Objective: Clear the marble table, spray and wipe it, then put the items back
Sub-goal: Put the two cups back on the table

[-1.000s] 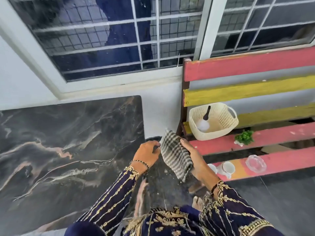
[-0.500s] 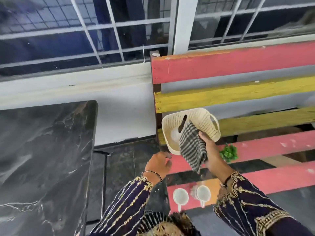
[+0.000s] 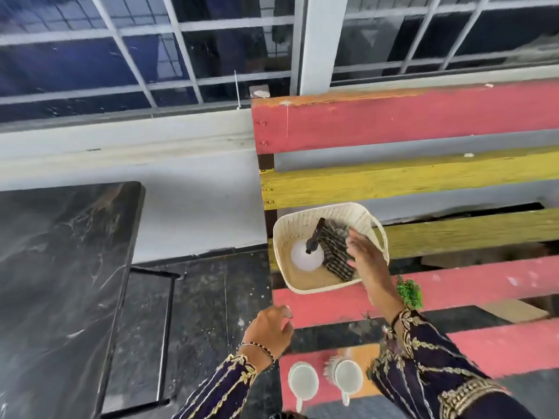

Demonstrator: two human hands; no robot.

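- Right hand [image 3: 364, 260]: fingers straight and loosely spread over the black-and-white checked cloth [image 3: 334, 252]; blur hides whether they touch it.
- Left hand [image 3: 269, 329]: fingers loosely curled, holding nothing, beside the red wooden bench slat [image 3: 453, 285].
- The cloth lies crumpled in the cream woven plastic basket [image 3: 302, 287], against the round white spray bottle [image 3: 305, 260].
- The dark veined marble table [image 3: 60, 267] stands at left, well apart.

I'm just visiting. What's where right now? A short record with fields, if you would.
Basket: on the bench, holds spray bottle and checked cloth
Right hand: open over the cloth
Left hand: open, holding nothing, by the bench edge
Cups: two, on the front slat
Marble table: to the left
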